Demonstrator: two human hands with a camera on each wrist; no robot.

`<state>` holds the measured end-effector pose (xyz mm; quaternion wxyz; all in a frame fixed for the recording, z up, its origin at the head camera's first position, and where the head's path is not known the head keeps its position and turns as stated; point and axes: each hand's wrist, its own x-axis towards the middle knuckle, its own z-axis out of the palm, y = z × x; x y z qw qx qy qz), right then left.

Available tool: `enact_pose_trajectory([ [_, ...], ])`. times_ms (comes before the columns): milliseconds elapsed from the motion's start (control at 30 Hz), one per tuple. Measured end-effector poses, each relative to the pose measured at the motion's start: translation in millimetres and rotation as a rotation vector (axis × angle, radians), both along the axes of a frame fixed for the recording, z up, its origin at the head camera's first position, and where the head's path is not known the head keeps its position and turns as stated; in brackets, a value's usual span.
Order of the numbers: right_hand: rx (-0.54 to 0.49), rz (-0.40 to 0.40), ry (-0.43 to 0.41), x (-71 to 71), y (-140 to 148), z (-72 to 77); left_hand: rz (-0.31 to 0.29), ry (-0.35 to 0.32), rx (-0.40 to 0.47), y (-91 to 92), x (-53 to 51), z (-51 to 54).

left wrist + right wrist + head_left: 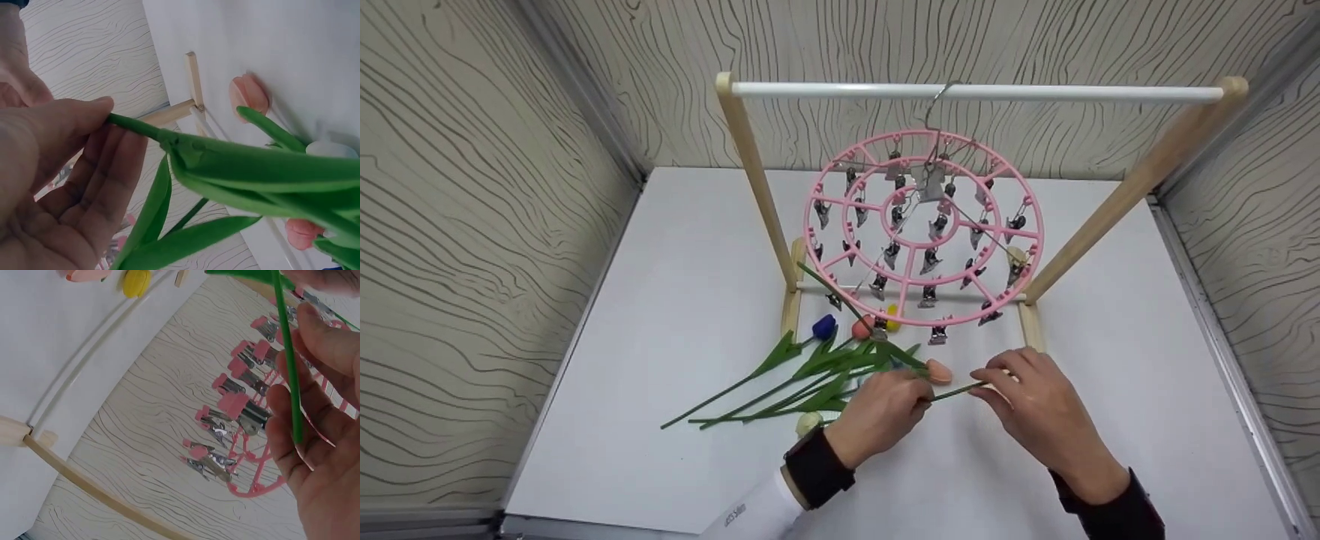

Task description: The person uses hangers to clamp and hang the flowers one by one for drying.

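Three pale panels (825, 45) with dark wavy grain enclose one white tabletop (675, 255), as the head view has it. Two wooden posts (760, 187) carry a white top rail (1057, 91); from it hangs one pink plastic hanger of concentric rings (910, 264), with over twenty metal clips (937, 334). I count five tulip blooms: dark blue (824, 327), coral (859, 330), yellow (893, 318), peach (939, 371) and cream (808, 424). One slim green stem (952, 392) spans the left hand (885, 412) and right hand (1039, 405), near the peach bloom.

Seen from the left wrist, that hand's thumb and fingers pinch the stem just beside its broad green leaves (253, 169); two pinkish blooms show beyond.

From the right wrist, the stem's cut end lies across curled fingers; whether the thumb presses it, I cannot tell.
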<state>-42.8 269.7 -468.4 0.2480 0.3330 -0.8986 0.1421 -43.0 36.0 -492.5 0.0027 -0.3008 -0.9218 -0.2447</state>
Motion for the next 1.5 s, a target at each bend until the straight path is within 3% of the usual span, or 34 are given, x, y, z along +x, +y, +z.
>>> enact_pose_trajectory([
  [133,-0.094,-0.019,-0.012,-2.1,14.5,7.1,0.015,-0.065,0.063,-7.9,0.1,8.5],
  [300,-0.280,-0.040,-0.068,-7.8,25.3,4.5,0.011,-0.130,0.141,-16.1,0.4,17.5],
  [533,-0.520,-0.043,-0.170,-24.0,25.1,-3.8,-0.014,-0.173,0.372,-27.6,0.4,27.5],
  [700,-0.628,-0.016,-0.264,-37.5,18.7,-4.6,0.009,-0.204,0.494,-30.1,0.0,35.4],
  [967,-0.697,0.019,-0.464,-56.1,12.1,-0.8,0.033,-0.162,0.642,-28.7,-2.0,44.9],
  [1100,-0.706,0.035,-0.547,-62.2,11.3,0.9,0.029,-0.172,0.700,-27.7,-4.1,49.7],
  [1500,-0.683,0.050,-0.646,-70.3,7.4,6.3,0.038,-0.127,0.811,-24.7,-11.8,47.4],
])
